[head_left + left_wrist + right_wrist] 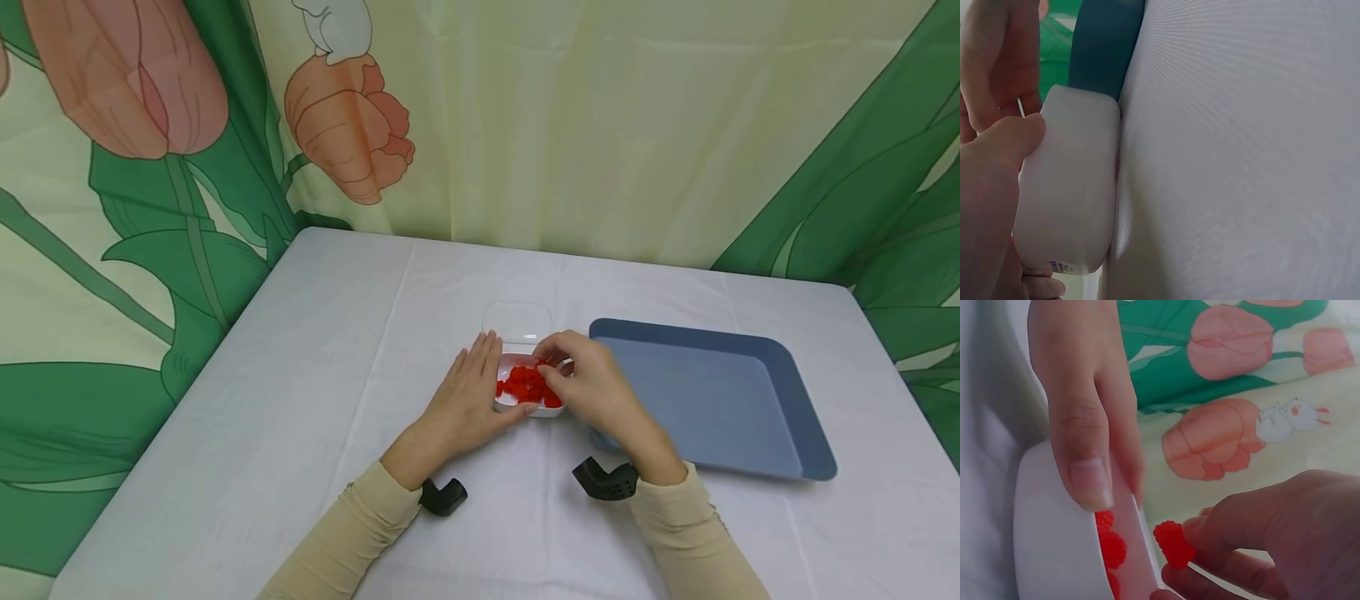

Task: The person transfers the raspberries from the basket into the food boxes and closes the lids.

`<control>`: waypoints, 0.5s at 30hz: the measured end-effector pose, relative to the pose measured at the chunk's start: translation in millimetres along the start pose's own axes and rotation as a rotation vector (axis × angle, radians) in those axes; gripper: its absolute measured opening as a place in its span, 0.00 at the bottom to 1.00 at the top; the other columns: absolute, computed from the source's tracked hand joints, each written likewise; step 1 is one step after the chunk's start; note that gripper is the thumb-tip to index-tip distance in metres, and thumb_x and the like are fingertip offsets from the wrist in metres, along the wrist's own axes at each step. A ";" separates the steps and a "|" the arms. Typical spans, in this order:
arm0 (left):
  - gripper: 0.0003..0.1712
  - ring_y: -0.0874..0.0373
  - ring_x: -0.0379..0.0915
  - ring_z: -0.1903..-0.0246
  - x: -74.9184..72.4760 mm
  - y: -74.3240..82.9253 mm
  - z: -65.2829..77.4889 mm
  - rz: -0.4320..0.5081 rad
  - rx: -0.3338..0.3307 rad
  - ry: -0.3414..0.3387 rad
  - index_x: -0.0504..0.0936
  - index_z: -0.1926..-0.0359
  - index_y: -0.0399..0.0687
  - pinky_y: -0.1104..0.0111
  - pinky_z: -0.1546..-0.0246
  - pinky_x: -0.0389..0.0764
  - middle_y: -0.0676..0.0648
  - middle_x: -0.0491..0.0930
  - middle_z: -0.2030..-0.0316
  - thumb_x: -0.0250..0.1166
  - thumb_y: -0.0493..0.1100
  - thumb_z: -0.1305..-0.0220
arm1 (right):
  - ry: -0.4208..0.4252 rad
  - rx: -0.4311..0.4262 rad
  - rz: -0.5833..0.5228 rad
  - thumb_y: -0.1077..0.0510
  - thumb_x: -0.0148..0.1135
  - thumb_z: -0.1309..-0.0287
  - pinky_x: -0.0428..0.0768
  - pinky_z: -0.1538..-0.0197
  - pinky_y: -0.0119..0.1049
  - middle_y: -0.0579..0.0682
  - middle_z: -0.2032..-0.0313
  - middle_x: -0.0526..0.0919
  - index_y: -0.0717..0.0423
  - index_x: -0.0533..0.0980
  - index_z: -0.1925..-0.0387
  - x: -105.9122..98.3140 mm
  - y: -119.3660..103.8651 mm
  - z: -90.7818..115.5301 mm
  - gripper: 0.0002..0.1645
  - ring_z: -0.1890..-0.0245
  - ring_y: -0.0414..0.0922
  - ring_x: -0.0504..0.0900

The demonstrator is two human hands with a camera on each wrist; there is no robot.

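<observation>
A small white box (528,412) with its clear lid (516,323) tipped back holds several red raspberries (522,382). My left hand (465,398) lies along the box's left side with straight fingers. Its thumb (1088,469) rests over the front rim. Just over the box's right end, my right hand (594,385) pinches one raspberry (1174,542) between thumb and fingers, clear of the others in the right wrist view. In the left wrist view, the box's outer wall (1069,181) stands against the white cloth.
A blue-grey tray (712,400) lies right of the box, close to the right hand. White cloth (300,433) covers the table. Behind the table hangs a curtain (600,133) printed with tulips and a rabbit.
</observation>
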State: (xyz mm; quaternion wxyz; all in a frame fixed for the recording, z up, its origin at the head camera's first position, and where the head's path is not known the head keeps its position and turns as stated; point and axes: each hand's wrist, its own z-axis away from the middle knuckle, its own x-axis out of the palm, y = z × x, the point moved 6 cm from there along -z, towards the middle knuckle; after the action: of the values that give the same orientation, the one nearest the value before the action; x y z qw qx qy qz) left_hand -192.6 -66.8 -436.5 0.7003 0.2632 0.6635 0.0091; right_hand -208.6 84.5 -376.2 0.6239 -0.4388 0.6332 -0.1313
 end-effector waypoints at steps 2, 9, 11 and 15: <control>0.59 0.47 0.40 0.21 -0.1 0.5 0.1 -0.006 0.003 0.001 0.47 0.23 0.39 0.50 0.23 0.49 0.41 0.48 0.22 0.57 0.73 0.39 | -0.004 -0.008 -0.001 0.69 0.63 0.43 0.85 0.59 0.39 0.51 0.64 0.85 0.61 0.82 0.60 2.5 -0.8 0.0 0.09 0.64 0.46 0.83; 0.59 0.47 0.41 0.21 -2.6 2.0 0.3 -0.026 0.017 0.022 0.48 0.23 0.38 0.49 0.23 0.49 0.40 0.49 0.22 0.57 0.73 0.38 | -0.023 -0.016 -0.003 0.69 0.64 0.43 0.85 0.60 0.41 0.52 0.62 0.86 0.59 0.82 0.59 9.5 -4.3 -0.3 0.10 0.65 0.45 0.82; 0.59 0.47 0.41 0.21 -3.0 2.2 0.4 -0.037 0.015 0.021 0.48 0.23 0.37 0.49 0.23 0.49 0.40 0.49 0.22 0.57 0.72 0.38 | -0.032 -0.012 -0.006 0.68 0.64 0.43 0.84 0.61 0.37 0.52 0.62 0.85 0.59 0.82 0.58 11.5 -4.8 -0.3 0.10 0.66 0.44 0.81; 0.59 0.48 0.40 0.21 -1.8 2.2 0.8 -0.067 0.007 0.003 0.47 0.23 0.38 0.49 0.23 0.48 0.41 0.48 0.22 0.57 0.72 0.38 | -0.057 -0.026 -0.011 0.69 0.64 0.43 0.82 0.64 0.32 0.52 0.61 0.85 0.59 0.82 0.58 16.8 -5.3 0.4 0.11 0.68 0.42 0.80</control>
State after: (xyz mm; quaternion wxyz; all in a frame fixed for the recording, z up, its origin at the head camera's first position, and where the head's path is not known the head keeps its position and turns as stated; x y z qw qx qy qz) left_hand -191.3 -65.9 -434.0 0.6981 0.2432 0.6732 -0.0165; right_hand -203.5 69.4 -383.9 0.6351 -0.4538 0.6146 -0.1139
